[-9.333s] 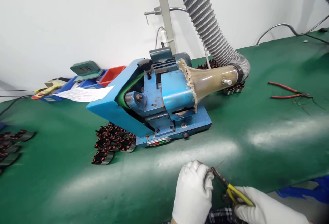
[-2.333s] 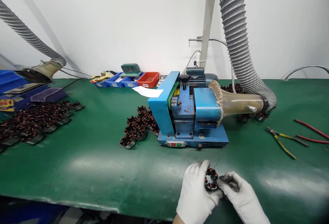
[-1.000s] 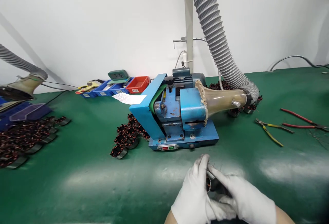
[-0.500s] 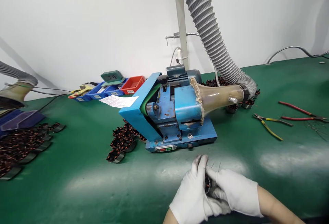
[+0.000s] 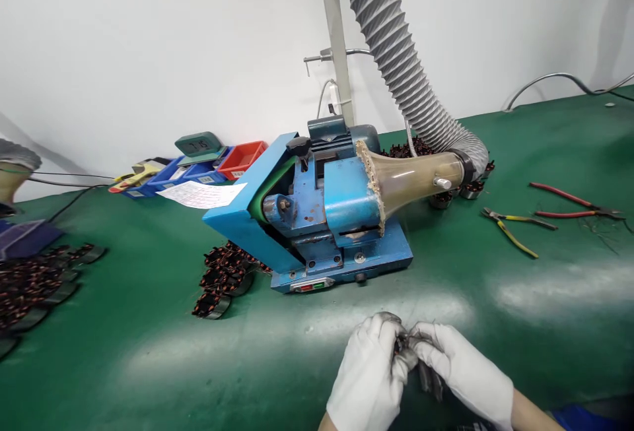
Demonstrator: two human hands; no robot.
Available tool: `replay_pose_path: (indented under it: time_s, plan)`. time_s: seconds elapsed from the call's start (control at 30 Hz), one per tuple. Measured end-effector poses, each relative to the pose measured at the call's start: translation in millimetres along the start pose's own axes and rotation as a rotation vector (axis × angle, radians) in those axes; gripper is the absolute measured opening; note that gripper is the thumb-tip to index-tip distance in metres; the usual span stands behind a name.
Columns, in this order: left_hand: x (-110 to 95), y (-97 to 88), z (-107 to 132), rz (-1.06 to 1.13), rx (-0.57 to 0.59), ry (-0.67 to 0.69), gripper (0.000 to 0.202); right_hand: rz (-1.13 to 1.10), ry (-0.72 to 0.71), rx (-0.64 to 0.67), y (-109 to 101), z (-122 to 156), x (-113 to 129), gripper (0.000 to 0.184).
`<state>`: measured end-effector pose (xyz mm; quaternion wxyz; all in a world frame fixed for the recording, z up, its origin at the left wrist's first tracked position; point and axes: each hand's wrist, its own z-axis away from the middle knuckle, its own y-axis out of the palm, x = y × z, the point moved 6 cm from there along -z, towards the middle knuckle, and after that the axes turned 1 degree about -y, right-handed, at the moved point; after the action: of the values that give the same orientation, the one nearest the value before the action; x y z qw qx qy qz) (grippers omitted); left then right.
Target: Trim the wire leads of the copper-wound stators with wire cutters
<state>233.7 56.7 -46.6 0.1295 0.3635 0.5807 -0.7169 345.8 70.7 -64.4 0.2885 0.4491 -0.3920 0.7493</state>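
Observation:
Both of my hands wear white gloves and meet low in the picture over the green table [image 5: 148, 352]. My left hand [image 5: 369, 375] is curled round a small wound stator [image 5: 407, 350], a dark ring with copper coils, mostly hidden between the gloves. My right hand [image 5: 463, 371] pinches the same stator from the right, fingertips on its wires. A blue bench machine [image 5: 317, 213] stands just beyond the hands.
A grey ribbed hose [image 5: 396, 55] joins the machine's clear funnel [image 5: 421, 177]. Several stators lie heaped left of the machine [image 5: 222, 276] and at the far left [image 5: 34, 282]. Yellow-handled pliers [image 5: 510, 230] and red-handled pliers [image 5: 569, 203] lie to the right. Small blue and red bins [image 5: 198, 167] sit at the back.
The view has swung right, so the machine sits further left. My hands stay closed on the stator, now lower in the picture; my right fingers have shifted on its wires.

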Motion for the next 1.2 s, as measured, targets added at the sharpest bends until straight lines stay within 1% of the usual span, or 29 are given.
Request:
replay_pose_path:
  time_s: [0.1, 0.2, 0.3, 0.33, 0.37, 0.43, 0.47, 0.5, 0.57, 0.63, 0.7, 0.73, 0.77, 0.83, 0.9, 0.93, 0.97, 1.0, 1.1, 1.13, 1.2]
  plan:
    - [-2, 2.3, 2, -0.046, -0.033, 0.035, 0.025, -0.192, 0.074, 0.045, 3, -2, -6, 0.034]
    - [-3, 5.1, 4, -0.096, -0.082, 0.060, 0.026, -0.300, 0.112, 0.041, 1, -3, -12, 0.037]
    - [-3, 6.9, 4, -0.130, -0.122, 0.050, 0.023, -0.435, 0.202, 0.026, -10, 0, -21, 0.039]
    - [-2, 7.2, 3, -0.135, -0.127, 0.046, 0.022, -0.470, 0.218, -0.005, -17, 2, -24, 0.039]
    - [-3, 7.5, 3, -0.136, -0.128, 0.045, 0.021, -0.472, 0.209, -0.063, -26, 5, -25, 0.039]
    - [-3, 7.8, 2, -0.138, -0.125, 0.044, 0.019, -0.354, 0.134, -0.214, -44, 10, -22, 0.035]
    - [-4, 7.8, 2, -0.140, -0.127, 0.048, 0.019, -0.244, 0.080, -0.275, -49, 13, -19, 0.031]
    - [-4, 7.4, 1, -0.141, -0.135, 0.052, 0.019, -0.119, 0.021, -0.310, -50, 16, -14, 0.026]
    - [-6, 6.4, 2, -0.145, -0.162, 0.065, 0.020, 0.115, -0.095, -0.322, -39, 18, -6, 0.019]
    - [-7, 5.4, 2, -0.152, -0.191, 0.081, 0.020, 0.274, -0.206, -0.324, -23, 18, -3, 0.015]
    - [-8, 5.0, 3, -0.150, -0.204, 0.086, 0.020, 0.365, -0.292, -0.389, -15, 18, -4, 0.015]
    - [-8, 4.8, 3, -0.145, -0.205, 0.085, 0.020, 0.405, -0.322, -0.445, -16, 18, -5, 0.017]
    - [-8, 4.7, 3, -0.140, -0.205, 0.082, 0.020, 0.445, -0.336, -0.511, -21, 20, -6, 0.017]
    - [-8, 4.3, 3, -0.128, -0.206, 0.081, 0.019, 0.520, -0.334, -0.646, -36, 26, -6, 0.015]
    - [-9, 4.2, 2, -0.121, -0.210, 0.093, 0.019, 0.564, -0.350, -0.735, -51, 33, -1, 0.010]
    - [-9, 4.2, 2, -0.120, -0.210, 0.095, 0.018, 0.572, -0.378, -0.735, -55, 36, 4, 0.008]
    - [-9, 4.3, 2, -0.119, -0.212, 0.098, 0.019, 0.579, -0.417, -0.691, -54, 37, 9, 0.008]
    - [-9, 4.3, 2, -0.117, -0.212, 0.096, 0.019, 0.592, -0.458, -0.607, -49, 36, 13, 0.011]
    - [-8, 3.7, 2, -0.116, -0.210, 0.077, 0.023, 0.666, -0.539, -0.292, -20, 28, 21, 0.017]
    - [-8, 3.2, 2, -0.117, -0.207, 0.072, 0.025, 0.704, -0.548, -0.219, -12, 24, 21, 0.018]
    - [-9, 2.1, 2, -0.126, -0.194, 0.064, 0.029, 0.796, -0.557, -0.146, -1, 17, 19, 0.017]
